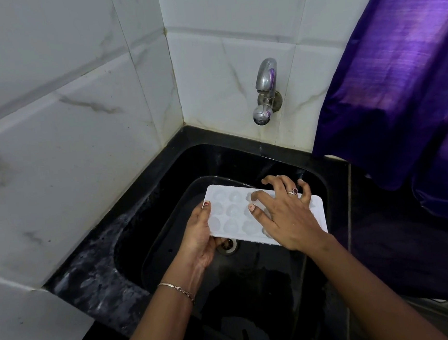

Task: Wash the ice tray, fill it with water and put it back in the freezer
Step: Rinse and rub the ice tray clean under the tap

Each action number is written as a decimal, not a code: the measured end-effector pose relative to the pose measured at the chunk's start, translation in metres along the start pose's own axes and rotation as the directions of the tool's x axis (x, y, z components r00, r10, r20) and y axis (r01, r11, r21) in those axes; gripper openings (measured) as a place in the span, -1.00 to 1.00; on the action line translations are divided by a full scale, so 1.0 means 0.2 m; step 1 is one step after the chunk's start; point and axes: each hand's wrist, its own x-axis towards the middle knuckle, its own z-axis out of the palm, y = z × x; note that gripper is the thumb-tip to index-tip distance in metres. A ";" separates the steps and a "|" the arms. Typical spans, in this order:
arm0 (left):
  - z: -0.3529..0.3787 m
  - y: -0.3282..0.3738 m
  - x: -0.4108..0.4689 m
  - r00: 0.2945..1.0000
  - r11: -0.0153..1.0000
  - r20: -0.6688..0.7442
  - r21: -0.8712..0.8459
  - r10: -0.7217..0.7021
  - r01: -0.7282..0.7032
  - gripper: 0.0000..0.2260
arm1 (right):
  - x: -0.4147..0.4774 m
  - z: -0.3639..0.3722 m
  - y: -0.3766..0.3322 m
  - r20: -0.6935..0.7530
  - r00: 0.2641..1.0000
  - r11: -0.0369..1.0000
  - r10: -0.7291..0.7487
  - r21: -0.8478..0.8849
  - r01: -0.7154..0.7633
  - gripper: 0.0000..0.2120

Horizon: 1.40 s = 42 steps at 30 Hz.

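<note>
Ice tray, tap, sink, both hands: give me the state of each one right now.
ice tray: held over the sink, cavities up
tap: no water running
sink: wet, drain uncovered
left hand: grip on the tray's left end
right hand: fingers spread on the tray's top

Dim, cool indoor light; white wall tiles (71,107) evenly lit, black sink (163,175) swallowing detail in shadow, soft sheen on tap (265,84) and purple curtain (404,72); wide-angle bending at edges; focus reasonably sharp.
</note>
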 end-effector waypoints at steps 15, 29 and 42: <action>0.04 0.01 0.01 1.000 1.000 0.006 -0.021 0.014 -0.014 -0.73 | 0.12 0.03 -0.13 0.038 0.996 0.997 -0.082 -0.006 0.082 -0.37; 0.02 0.01 0.00 0.995 0.980 0.062 -0.180 -0.077 0.087 -0.69 | 0.11 0.02 -0.12 0.033 0.998 0.997 -0.061 -0.040 0.062 -0.35; 0.00 0.00 0.00 0.981 0.959 0.151 -0.237 -0.123 0.157 -0.65 | 0.09 0.03 -0.09 0.011 1.000 0.999 -0.026 -0.042 0.027 -0.40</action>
